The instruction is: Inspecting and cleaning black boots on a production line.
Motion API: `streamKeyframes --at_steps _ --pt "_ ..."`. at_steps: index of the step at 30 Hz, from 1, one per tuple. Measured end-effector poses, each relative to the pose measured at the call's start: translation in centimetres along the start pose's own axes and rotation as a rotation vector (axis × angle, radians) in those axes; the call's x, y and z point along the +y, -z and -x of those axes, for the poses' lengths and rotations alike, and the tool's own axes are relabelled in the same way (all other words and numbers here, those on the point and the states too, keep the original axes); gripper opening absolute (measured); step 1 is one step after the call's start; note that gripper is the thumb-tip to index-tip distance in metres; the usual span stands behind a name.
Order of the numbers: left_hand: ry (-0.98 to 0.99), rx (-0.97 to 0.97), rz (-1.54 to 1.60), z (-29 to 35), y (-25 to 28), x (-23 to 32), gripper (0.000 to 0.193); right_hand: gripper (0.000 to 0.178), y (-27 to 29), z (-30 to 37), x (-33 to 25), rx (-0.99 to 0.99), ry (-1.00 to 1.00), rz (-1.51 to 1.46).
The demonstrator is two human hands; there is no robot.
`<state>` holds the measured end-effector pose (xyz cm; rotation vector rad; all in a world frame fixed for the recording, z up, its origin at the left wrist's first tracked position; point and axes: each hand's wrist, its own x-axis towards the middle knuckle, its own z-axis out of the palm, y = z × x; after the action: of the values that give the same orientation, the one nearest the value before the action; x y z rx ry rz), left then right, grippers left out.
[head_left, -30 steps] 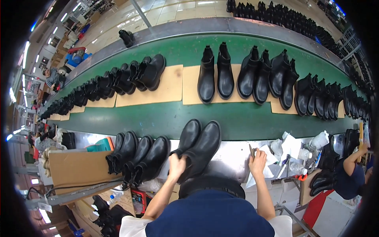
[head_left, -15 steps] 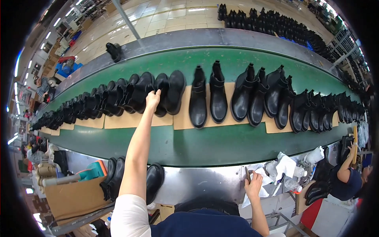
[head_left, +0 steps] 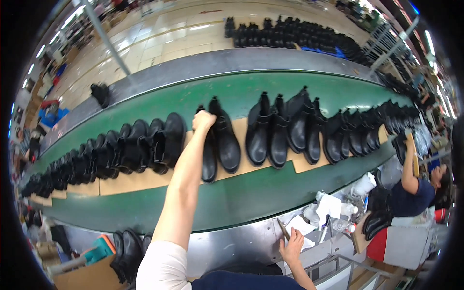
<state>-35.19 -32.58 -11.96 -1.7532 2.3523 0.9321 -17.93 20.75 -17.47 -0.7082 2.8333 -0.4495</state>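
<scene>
Near the middle of the green conveyor, my left hand [head_left: 204,120] grips the top of a black ankle boot [head_left: 209,162], its fingers wrapped round the shaft. The boot stands with its toe toward me, and my hand and forearm hide part of it. Just to its right, a matching ankle boot [head_left: 228,150] stands upright. My right hand [head_left: 292,247] is low over the metal bench edge, its fingers closed round the lower end of a thin brown stick-like tool [head_left: 283,228]. White paper [head_left: 299,225] lies beside that tool.
Cardboard sheets [head_left: 140,184] under the boots line the green conveyor [head_left: 145,208]. More black boots [head_left: 130,154] run left, others [head_left: 299,121] right. Bottles [head_left: 342,225] and crumpled wrapping clutter the bench. A co-worker [head_left: 411,195] works at the right. A lone boot [head_left: 100,94] sits on the far ledge.
My left hand has moved from a boot in the left row to the upright boot further right along the conveyor. The view has shifted and tilted. My right hand stays by the bench edge.
</scene>
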Motion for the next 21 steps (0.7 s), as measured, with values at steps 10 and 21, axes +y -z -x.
streamKeyframes --at_steps 10,21 --pt "-1.172 0.011 0.237 18.3 7.5 -8.3 0.037 0.055 2.4 -4.3 -1.4 0.271 0.109 -0.269" --pt "-1.677 -0.222 -0.384 37.5 0.1 -20.5 0.011 0.063 -2.3 -7.4 -8.6 -0.35 0.24 -0.737"
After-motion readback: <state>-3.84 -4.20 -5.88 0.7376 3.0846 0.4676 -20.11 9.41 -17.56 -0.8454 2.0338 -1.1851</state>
